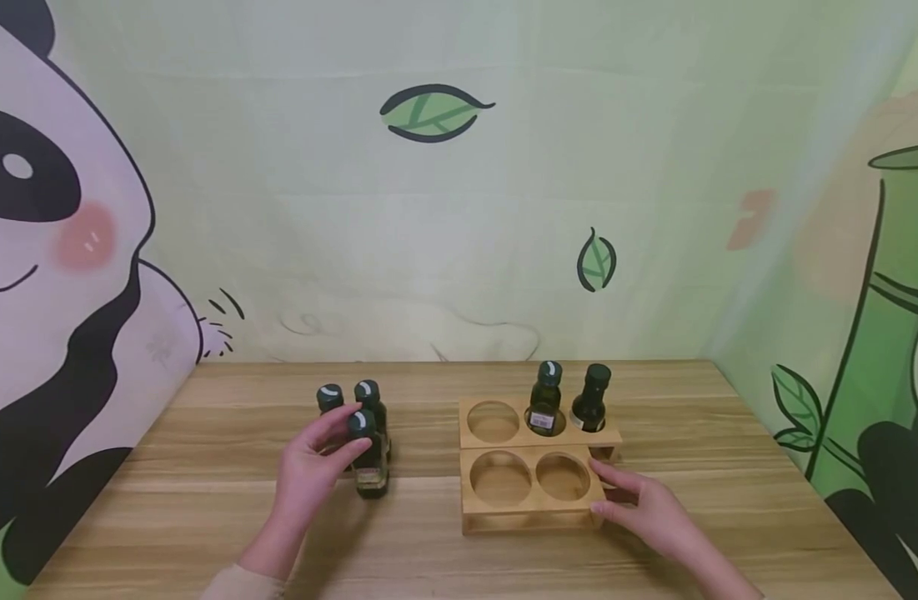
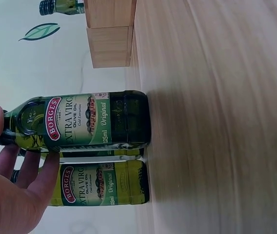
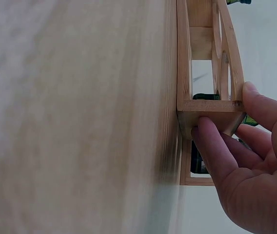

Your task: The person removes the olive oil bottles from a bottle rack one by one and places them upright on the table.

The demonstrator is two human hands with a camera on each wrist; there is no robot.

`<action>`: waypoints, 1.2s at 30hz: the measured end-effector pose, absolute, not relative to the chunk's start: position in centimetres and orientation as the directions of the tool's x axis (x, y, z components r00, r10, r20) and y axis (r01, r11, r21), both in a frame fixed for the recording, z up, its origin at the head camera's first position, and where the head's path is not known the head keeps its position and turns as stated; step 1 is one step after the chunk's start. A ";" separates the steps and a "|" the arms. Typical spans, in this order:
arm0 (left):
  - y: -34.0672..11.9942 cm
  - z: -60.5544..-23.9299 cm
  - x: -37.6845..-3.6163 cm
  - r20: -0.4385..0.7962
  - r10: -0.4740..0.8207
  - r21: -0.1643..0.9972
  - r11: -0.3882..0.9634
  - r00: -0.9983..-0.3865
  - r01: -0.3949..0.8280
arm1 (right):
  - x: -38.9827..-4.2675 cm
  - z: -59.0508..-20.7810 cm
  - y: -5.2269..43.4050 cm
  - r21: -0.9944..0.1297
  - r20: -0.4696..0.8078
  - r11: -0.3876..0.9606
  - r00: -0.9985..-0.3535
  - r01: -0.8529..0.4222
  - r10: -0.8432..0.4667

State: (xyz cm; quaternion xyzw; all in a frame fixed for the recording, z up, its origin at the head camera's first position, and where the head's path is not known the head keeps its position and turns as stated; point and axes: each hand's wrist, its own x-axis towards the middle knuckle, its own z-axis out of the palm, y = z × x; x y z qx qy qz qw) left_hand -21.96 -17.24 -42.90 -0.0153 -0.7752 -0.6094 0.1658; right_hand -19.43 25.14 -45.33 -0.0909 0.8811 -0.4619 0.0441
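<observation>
In the left wrist view, the rear bottles (image 2: pixel 99 192) sit half hidden behind the front bottle (image 2: pixel 80 122). The right hand (image 3: pixel 255 170) covers the bottles (image 3: pixel 199 161) in the rack (image 3: pixel 209 105), whose top is cropped.

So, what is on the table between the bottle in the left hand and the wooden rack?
Nothing: in the head view only bare table separates the held bottle from the wooden rack.
</observation>
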 end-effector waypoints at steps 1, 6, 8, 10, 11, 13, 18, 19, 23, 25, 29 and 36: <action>-17.2 -42.9 -21.9 0.275 -0.176 0.939 0.258 -0.945 0.226 | -19.4 -45.3 25.1 -0.822 0.009 0.556 -0.979 -0.123 -0.203; -17.3 -42.8 -21.9 0.274 -0.169 0.938 0.265 -0.947 0.224 | -19.5 -45.3 25.1 -0.827 0.010 0.550 -0.980 -0.120 -0.199; -17.4 -42.9 -22.0 0.275 -0.166 0.937 0.268 -0.947 0.225 | -19.5 -45.3 25.1 -0.830 0.005 0.547 -0.982 -0.110 -0.190; -17.5 -42.9 -22.0 0.277 -0.162 0.937 0.265 -0.947 0.229 | -19.5 -45.3 25.0 -0.830 0.001 0.549 -0.984 -0.101 -0.180; -17.6 -42.9 -22.0 0.280 -0.159 0.937 0.260 -0.947 0.233 | -19.4 -45.3 25.0 -0.829 0.000 0.551 -0.985 -0.098 -0.175; -17.7 -42.9 -22.0 0.286 -0.151 0.938 0.245 -0.946 0.244 | -19.4 -45.3 25.0 -0.826 -0.001 0.556 -0.986 -0.095 -0.169; -18.1 -42.5 -21.7 0.301 -0.136 0.937 0.225 -0.944 0.266 | -19.4 -45.4 25.0 -0.822 0.000 0.561 -0.986 -0.094 -0.165; -18.1 -42.5 -21.6 0.303 -0.136 0.937 0.223 -0.943 0.268 | -19.4 -45.4 24.9 -0.822 -0.001 0.562 -0.986 -0.093 -0.164; -18.5 -42.2 -21.5 0.315 -0.132 0.931 0.234 -0.940 0.280 | -19.4 -45.4 25.0 -0.821 -0.001 0.563 -0.986 -0.095 -0.168; -18.6 -42.0 -21.3 0.317 -0.128 0.928 0.245 -0.940 0.280 | -19.4 -45.4 25.0 -0.822 0.002 0.560 -0.985 -0.100 -0.174; -18.7 -41.6 -20.9 0.324 -0.122 0.922 0.264 -0.938 0.284 | -19.4 -45.4 25.0 -0.823 0.015 0.556 -0.982 -0.120 -0.190; -19.0 -40.8 -20.4 0.323 -0.142 0.914 0.304 -0.936 0.270 | -19.4 -45.4 25.0 -0.826 0.005 0.553 -0.984 -0.105 -0.180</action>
